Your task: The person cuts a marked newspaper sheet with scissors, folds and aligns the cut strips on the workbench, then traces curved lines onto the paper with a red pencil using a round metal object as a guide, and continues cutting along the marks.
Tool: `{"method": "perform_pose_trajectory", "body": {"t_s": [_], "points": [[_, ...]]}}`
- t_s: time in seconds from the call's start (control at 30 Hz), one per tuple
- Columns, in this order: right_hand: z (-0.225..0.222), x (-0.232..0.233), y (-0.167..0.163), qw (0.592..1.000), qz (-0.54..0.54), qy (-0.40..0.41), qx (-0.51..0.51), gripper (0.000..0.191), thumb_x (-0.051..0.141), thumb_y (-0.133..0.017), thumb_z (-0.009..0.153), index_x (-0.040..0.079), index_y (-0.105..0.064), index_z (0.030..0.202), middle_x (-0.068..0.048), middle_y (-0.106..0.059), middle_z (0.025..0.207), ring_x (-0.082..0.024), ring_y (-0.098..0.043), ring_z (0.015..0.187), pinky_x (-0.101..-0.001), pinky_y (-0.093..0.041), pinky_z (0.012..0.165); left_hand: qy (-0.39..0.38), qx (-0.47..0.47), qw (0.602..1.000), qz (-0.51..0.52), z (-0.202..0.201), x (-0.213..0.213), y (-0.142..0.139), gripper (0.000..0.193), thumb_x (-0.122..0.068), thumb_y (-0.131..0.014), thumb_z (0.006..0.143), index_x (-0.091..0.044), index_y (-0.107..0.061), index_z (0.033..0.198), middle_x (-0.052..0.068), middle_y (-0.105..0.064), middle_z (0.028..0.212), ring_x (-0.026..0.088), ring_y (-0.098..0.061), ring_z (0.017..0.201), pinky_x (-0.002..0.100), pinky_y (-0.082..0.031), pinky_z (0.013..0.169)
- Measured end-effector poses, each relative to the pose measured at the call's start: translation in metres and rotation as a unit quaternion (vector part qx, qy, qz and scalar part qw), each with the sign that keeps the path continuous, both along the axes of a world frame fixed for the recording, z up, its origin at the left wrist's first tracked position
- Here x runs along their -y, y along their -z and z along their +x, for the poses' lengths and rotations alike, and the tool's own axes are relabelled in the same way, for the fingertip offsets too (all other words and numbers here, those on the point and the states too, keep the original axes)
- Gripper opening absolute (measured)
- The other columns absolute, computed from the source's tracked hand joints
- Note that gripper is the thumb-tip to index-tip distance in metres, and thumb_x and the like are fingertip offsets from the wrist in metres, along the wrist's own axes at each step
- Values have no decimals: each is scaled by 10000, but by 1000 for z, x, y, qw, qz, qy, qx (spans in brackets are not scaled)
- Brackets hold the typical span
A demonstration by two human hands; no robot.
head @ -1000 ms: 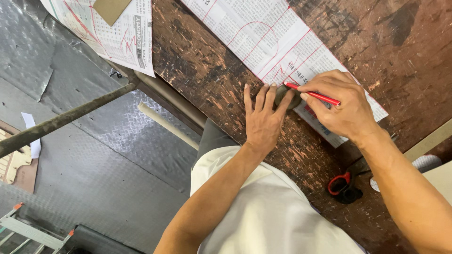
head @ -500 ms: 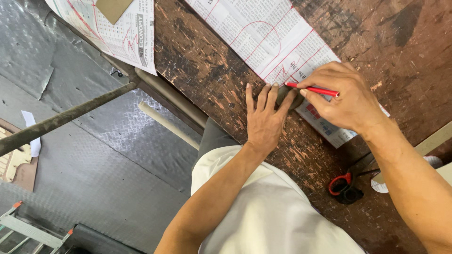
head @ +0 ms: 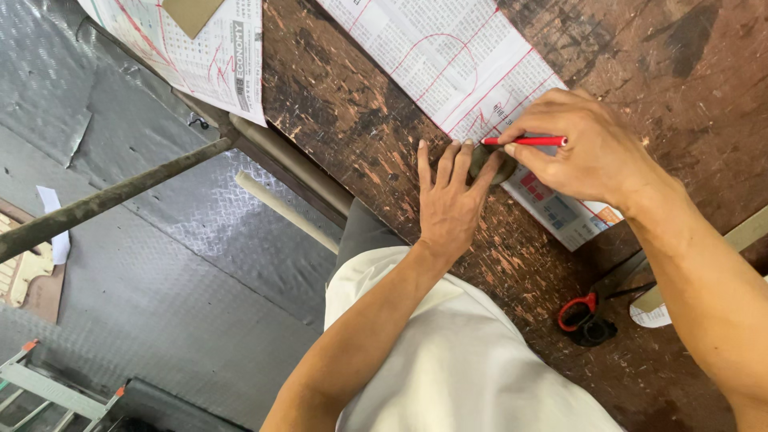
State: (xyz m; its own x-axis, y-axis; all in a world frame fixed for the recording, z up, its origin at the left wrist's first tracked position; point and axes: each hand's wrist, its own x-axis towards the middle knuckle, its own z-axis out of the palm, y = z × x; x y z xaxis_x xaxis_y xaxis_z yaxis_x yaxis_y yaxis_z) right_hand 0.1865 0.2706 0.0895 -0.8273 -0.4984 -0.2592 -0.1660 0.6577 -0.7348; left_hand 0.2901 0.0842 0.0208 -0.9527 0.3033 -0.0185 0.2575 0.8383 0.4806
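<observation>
Right hand (head: 588, 152) grips red pen (head: 524, 142); left hand (head: 448, 200) flat, seemingly pressing newspaper (head: 464, 72).

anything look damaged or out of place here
The tabletop is badly worn, its dark finish flaked and scratched to pale patches. A second newspaper overhangs the table edge. Otherwise nothing odd: the left hand presses a small dark object on the newspaper while the right hand holds a red pen.

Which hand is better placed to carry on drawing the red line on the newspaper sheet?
The right hand. It already grips the red pen, tip at the printed newspaper sheet. The left hand lies flat, fingers pressing a small dark rounded object at the sheet's edge.
</observation>
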Motion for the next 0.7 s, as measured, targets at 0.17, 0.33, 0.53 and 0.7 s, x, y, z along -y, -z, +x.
{"method": "perform_pose_trajectory", "body": {"t_s": [0.17, 0.33, 0.53, 0.7], "points": [[-11, 6, -2, 998, 34, -36, 28, 190, 215, -739, 848, 132, -793, 1010, -50, -732, 1009, -266, -639, 1053, -418, -464, 1011, -1, -1, 1000, 18, 0, -1, 0, 499, -120, -715, 899, -158, -593, 1382, 186, -539, 1414, 344, -497, 1360, 682, -212, 1278], [-21, 4, -24, 999, 24, -18, 12, 187, 179, -765, 871, 125, -788, 1048, -73, -728, 988, -261, -662, 975, -394, -495, 915, -3, 3, 999, 31, 0, -2, -2, 495, -120, -720, 888, -169, -622, 1370, 174, -546, 1385, 340, -504, 1340, 684, -214, 1274], [11, -38, -60, 954, -118, 273, 42, 200, 51, -620, 1011, 20, -677, 1200, -68, -715, 1096, -137, -678, 1017, -240, -526, 901, 1, 15, 998, 68, -8, 8, -18, 379, -151, -754, 876, -206, -682, 1244, 131, -547, 1366, 316, -505, 1343, 694, -194, 1273], [96, -39, -27, 860, -238, 449, 47, 233, 27, -585, 1093, -7, -663, 1310, -52, -709, 1167, -128, -677, 1088, -263, -552, 1018, 97, 78, 992, 27, -17, 27, -46, 366, -267, -768, 811, -209, -716, 1168, 150, -501, 1405, 331, -452, 1342, 750, -130, 1176]]}}
